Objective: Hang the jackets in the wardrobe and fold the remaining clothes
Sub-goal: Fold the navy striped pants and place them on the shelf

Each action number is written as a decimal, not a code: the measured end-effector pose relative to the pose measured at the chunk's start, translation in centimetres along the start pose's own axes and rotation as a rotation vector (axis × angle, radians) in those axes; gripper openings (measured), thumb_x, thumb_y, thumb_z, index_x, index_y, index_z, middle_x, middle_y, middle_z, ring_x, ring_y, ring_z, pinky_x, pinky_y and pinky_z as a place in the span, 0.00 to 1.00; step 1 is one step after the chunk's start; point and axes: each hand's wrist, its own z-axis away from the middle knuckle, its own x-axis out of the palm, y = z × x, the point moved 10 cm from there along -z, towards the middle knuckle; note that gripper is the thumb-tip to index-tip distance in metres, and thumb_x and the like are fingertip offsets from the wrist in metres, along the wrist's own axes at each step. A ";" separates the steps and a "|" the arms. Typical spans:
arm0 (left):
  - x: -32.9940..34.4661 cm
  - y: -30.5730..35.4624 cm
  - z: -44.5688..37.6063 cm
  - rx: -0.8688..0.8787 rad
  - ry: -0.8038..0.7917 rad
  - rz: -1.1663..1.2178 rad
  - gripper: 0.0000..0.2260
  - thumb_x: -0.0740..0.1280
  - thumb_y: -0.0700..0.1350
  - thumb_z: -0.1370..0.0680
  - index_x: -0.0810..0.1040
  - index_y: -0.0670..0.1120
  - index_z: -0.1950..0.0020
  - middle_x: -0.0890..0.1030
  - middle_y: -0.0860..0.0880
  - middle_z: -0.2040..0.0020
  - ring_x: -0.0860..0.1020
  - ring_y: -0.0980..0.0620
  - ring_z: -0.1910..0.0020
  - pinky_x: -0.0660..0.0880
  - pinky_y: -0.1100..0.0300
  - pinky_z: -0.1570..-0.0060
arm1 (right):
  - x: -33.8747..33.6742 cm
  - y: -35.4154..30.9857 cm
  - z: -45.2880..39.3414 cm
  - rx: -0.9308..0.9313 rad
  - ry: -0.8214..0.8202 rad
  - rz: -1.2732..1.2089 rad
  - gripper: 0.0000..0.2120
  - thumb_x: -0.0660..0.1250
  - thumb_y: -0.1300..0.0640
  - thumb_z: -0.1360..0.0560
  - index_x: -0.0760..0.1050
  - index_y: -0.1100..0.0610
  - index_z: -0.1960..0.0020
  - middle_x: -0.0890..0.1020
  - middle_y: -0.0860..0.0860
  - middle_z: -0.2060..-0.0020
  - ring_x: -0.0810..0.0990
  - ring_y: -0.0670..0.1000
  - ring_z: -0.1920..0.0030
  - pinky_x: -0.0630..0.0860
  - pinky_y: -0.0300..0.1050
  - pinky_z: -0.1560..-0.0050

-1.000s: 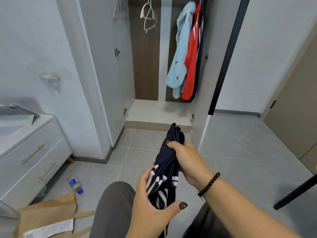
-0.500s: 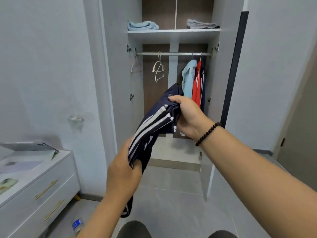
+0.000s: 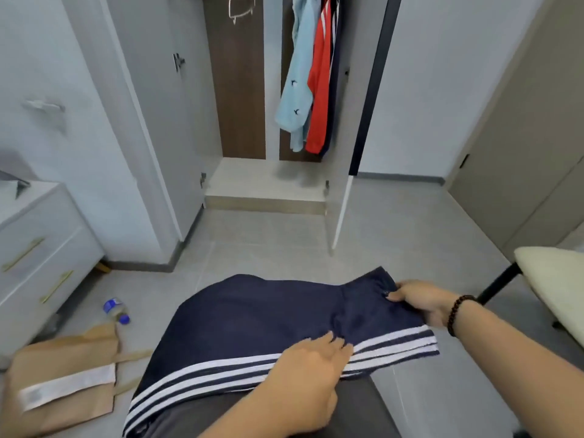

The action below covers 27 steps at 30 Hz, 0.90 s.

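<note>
Navy trousers [image 3: 252, 324] with white side stripes lie spread across my lap. My left hand [image 3: 311, 371] rests flat on the striped edge near the middle, fingers straight. My right hand [image 3: 422, 300] pinches the cloth's right end between thumb and fingers; a dark bead bracelet circles that wrist. Ahead stands the open wardrobe [image 3: 268, 184], where a light blue jacket [image 3: 297, 90], a red jacket [image 3: 319, 90] and a dark one behind them hang on the right. An empty white hanger [image 3: 240, 7] hangs to their left.
A white drawer unit [image 3: 38, 248] with gold handles stands at the left. A plastic bottle [image 3: 116, 310] and a brown paper bag [image 3: 63, 377] lie on the grey tiled floor. At the right is a cream cushion [image 3: 556, 286] on a black-framed seat.
The trousers were bunched up and held in the air in both hands; now they lie flat on my lap. My left hand has let go and lies flat on them. My view has tilted down.
</note>
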 end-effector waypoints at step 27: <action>7.9 -28.7 10.4 -1.169 0.233 1.298 0.22 0.62 0.62 0.23 0.77 0.53 0.34 0.76 0.48 0.32 0.78 0.49 0.38 0.69 0.53 0.34 | 19.9 -5.6 -0.6 -0.638 0.070 1.118 0.33 0.43 0.33 0.22 0.44 0.45 0.22 0.43 0.49 0.22 0.38 0.51 0.23 0.38 0.57 0.24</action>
